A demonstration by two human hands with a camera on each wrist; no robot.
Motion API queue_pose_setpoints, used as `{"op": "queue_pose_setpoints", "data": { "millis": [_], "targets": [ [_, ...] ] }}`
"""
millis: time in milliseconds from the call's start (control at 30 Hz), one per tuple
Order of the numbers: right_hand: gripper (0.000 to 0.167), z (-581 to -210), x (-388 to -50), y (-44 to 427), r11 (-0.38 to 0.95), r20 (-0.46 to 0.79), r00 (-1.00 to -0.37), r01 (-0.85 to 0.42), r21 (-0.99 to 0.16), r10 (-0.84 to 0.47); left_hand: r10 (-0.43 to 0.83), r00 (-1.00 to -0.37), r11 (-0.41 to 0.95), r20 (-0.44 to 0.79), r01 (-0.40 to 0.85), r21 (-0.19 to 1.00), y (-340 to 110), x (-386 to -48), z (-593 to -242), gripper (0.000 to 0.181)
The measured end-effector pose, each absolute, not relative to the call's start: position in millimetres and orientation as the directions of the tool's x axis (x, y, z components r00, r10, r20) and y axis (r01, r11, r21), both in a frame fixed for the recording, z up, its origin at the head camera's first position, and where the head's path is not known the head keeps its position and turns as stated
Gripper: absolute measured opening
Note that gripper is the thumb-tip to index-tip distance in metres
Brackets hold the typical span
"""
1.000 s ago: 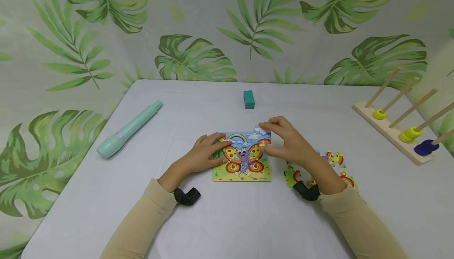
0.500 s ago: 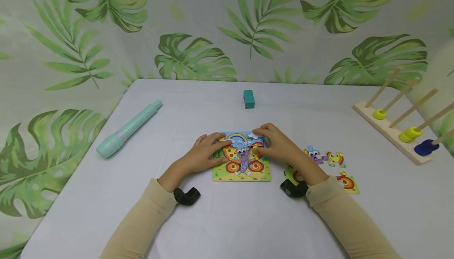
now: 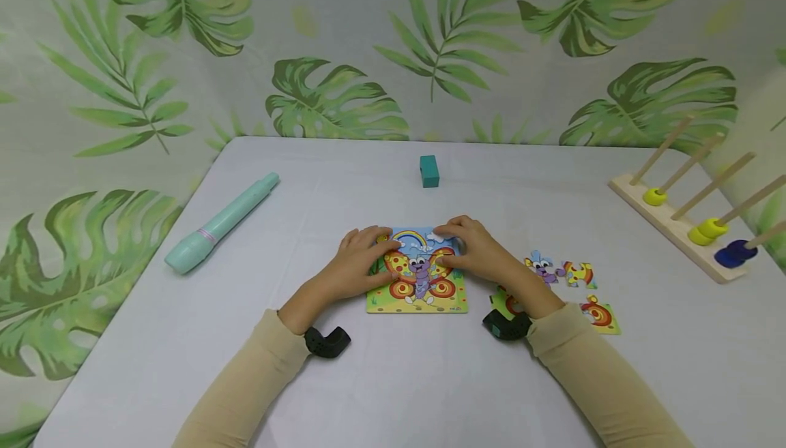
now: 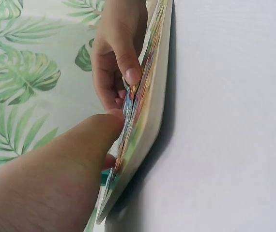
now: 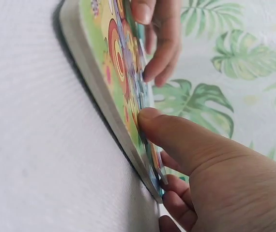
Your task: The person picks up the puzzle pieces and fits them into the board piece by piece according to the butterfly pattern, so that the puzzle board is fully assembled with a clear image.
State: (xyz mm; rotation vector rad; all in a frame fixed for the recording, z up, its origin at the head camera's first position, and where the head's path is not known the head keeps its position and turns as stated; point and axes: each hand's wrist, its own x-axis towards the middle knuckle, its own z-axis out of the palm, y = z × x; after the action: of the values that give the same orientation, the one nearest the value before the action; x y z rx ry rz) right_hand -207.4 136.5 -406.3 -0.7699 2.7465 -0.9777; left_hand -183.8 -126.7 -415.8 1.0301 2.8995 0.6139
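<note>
A butterfly jigsaw puzzle board (image 3: pixel 424 306) lies flat on the white table, with a rainbow, clouds and a purple butterfly on it. My left hand (image 3: pixel 353 269) rests on its left side, fingers spread over the picture. At the upper right of the board, my right hand (image 3: pixel 482 251) pinches a puzzle piece (image 5: pixel 156 159) between thumb and fingers. In the right wrist view that piece sits slightly tilted against the board surface. To the right lie loose puzzle pieces (image 3: pixel 543 269), partly hidden under my right forearm.
A mint-green tube-shaped object (image 3: pixel 224 223) lies at the left. A small teal block (image 3: pixel 429 171) stands behind the board. At the right is a wooden peg rack (image 3: pixel 678 230) with yellow and dark blue beads. A leaf-patterned cloth (image 3: pixel 344 39) hangs behind the table.
My right hand has moved left and down onto the board's upper right with the puzzle piece, then stayed nearly still. More loose pieces show beside the forearm. My left hand has barely moved.
</note>
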Motion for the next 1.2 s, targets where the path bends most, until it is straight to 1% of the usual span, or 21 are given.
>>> {"op": "queue_pose_setpoints", "data": {
  "millis": [100,200,300,367,467,533,933,1200],
  "targets": [
    [0.054,-407.4,-208.6,136.5,0.655,0.05,-0.86,-0.423,-0.626,-0.508,0.616,-0.768,0.693,0.176,0.635,0.342,-117.9,-185.0,-415.1,0.054],
    [0.052,-408.0,-209.6,136.6,0.649,0.055,-0.858,-0.427,-0.629,-0.51,0.657,-0.725,0.656,0.206,0.685,0.316,-109.2,-187.5,-415.7,0.054],
    [0.051,-408.3,-210.1,136.6,0.641,0.063,-0.856,-0.431,-0.634,-0.513,0.704,-0.685,0.625,0.188,0.723,0.293,-103.3,-188.7,-416.5,0.052],
    [0.05,-408.3,-210.0,136.8,0.636,0.068,-0.855,-0.434,-0.638,-0.515,0.721,-0.675,0.623,0.157,0.731,0.278,-101.0,-188.6,-416.8,0.051],
    [0.048,-408.0,-209.7,136.8,0.628,0.071,-0.853,-0.435,-0.645,-0.517,0.724,-0.683,0.646,0.102,0.722,0.248,-99.4,-187.4,-417.1,0.051],
    [0.046,-407.8,-209.6,136.9,0.625,0.074,-0.851,-0.438,-0.646,-0.52,0.72,-0.689,0.656,0.087,0.716,0.24,-98.7,-186.8,-417.1,0.051],
    [0.043,-411.5,-211.6,140.1,0.585,0.064,-0.843,-0.423,-0.692,-0.534,0.706,-0.703,0.664,0.087,0.7,0.262,-96.7,-185.4,-418.0,0.051],
    [0.042,-409.3,-211.3,138.6,0.615,0.036,-0.847,-0.414,-0.671,-0.53,0.708,-0.7,0.661,0.09,0.703,0.263,-96.7,-183.9,-415.5,0.05]
  ]
}}
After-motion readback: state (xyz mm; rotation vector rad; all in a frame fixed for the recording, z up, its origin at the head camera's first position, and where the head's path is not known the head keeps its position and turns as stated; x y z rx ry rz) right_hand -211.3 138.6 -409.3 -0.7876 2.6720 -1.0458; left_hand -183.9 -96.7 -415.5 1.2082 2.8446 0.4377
